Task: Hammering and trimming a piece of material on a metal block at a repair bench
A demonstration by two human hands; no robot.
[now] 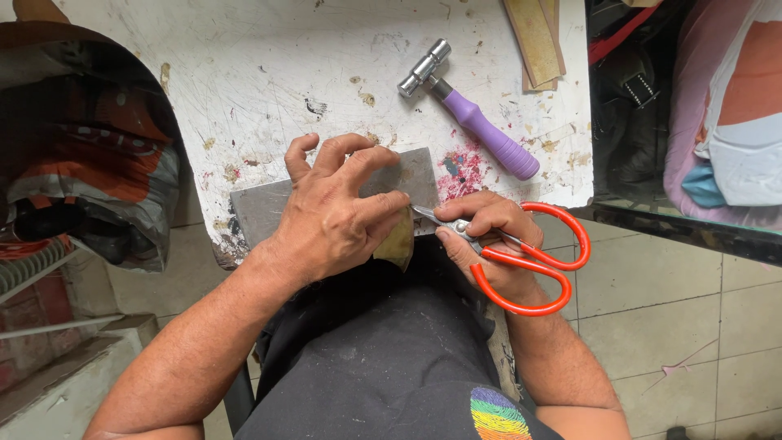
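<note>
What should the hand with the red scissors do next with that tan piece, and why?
Probably close the red-handled scissors for a short snip. The right hand has its blades open, tips at the edge of the tan piece, which the left hand pinches steady over the grey slab.

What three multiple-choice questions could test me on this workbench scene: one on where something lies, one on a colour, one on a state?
1. Where does the hammer lie?
A. On the floor
B. On the white table, beyond the hands
C. In the person's lap

2. What colour are the handles of the scissors?
A. Red
B. Blue
C. Black

3. What is the right hand doing?
A. Resting empty
B. Gripping the hammer
C. Holding the scissors, blades at a tan piece under the left hand

Answers: 1 B, it rests on the tabletop; 2 A, the loops are bright red; 3 C, fingers pass through the loops.
</note>
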